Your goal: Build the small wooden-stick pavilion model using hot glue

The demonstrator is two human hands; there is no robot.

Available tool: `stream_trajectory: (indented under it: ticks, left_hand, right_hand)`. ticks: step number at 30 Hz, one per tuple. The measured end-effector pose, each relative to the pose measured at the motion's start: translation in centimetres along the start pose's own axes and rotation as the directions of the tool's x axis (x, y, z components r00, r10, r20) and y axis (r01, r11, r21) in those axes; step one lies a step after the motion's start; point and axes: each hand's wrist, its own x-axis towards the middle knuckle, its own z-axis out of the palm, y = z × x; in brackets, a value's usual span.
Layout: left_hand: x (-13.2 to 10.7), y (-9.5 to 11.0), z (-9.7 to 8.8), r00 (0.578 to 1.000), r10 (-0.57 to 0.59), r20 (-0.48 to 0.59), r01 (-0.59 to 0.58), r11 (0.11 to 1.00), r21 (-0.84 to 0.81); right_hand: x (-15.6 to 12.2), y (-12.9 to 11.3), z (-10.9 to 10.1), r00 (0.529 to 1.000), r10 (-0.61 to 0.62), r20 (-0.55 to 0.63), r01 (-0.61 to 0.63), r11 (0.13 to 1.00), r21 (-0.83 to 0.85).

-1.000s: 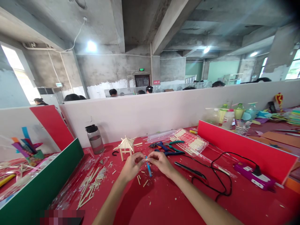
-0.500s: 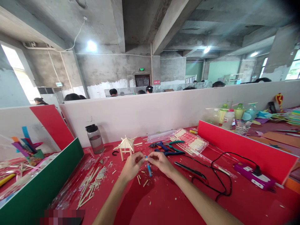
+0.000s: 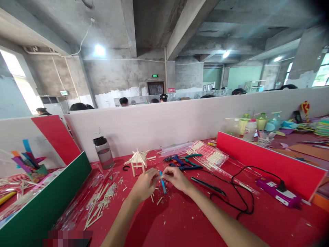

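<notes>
Grip: left hand point(image 3: 143, 185) and right hand point(image 3: 177, 178) meet fingertip to fingertip, both pinched narrow on a short pale stick piece point(image 3: 159, 175) held just above the red table point(image 3: 180, 223). A blue-handled tool point(image 3: 163, 186) slants down from the same pinch. We cannot tell which hand carries it, nor whether its tip touches the stick.

Around the hands: stick offcuts point(image 3: 155, 199) lie directly beneath. The small stick pavilion point(image 3: 138, 160) stands just beyond the left hand, a water bottle point(image 3: 104, 152) farther left. A glue gun point(image 3: 176, 159) and green-handled pliers point(image 3: 191, 167) sit beyond the right hand, with a pack of sticks point(image 3: 208, 154) behind them. A black cable point(image 3: 240, 192) loops to a power strip point(image 3: 277, 193) at right.

Risks, as we judge them: the piece is tiny and the pinch shallow, so a slip would drop it among the look-alike offcuts. The tool sits close to the fingertips and could nick one if it skids. A left-hand jolt could knock the pavilion.
</notes>
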Motion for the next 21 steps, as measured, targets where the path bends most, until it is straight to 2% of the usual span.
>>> stream_trajectory:
  ticks: [4,10,21]
  left_hand:
    - [-0.07,0.1,-0.24,0.999,0.022,0.027,-0.022,1.0,0.005]
    - [-0.1,0.01,-0.58,0.999,-0.002,0.05,0.004,0.999,-0.036]
    - [-0.1,-0.51,-0.43,0.999,-0.006,0.035,0.007,0.999,-0.032]
  right_hand:
    - [0.01,0.02,0.05,1.0,-0.028,-0.011,0.028,1.0,-0.009]
    - [-0.09,-0.27,0.37,0.999,-0.027,-0.027,0.026,0.999,-0.022]
    - [-0.26,-0.38,0.34,0.999,-0.043,-0.001,0.042,0.998,-0.051]
